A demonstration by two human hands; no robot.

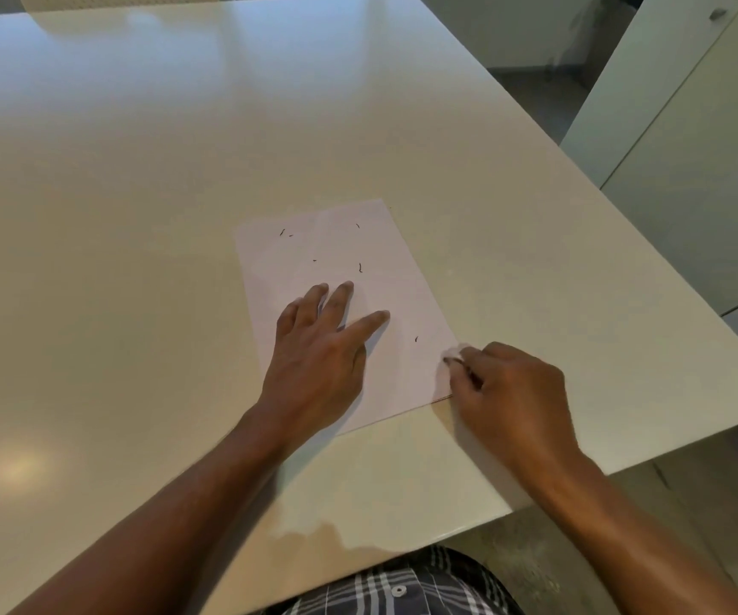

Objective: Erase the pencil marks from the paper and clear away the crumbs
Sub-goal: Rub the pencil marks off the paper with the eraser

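A white sheet of paper (336,259) lies on the cream table (136,215). Several dark eraser crumbs are scattered over it, one curled crumb (360,268) near the middle and another (416,339) by the lower right edge. My left hand (318,361) presses flat on the lower half of the sheet with straight, spread fingers. My right hand (509,392) sits at the paper's lower right corner and pinches a small white eraser (455,352) in its fingertips, the eraser touching the paper's edge. No pencil marks are plainly visible on the sheet.
The table's right edge (624,241) runs diagonally close to my right hand. White cabinets (690,139) stand beyond it on the right. A chair back (114,0) shows at the far side of the table.
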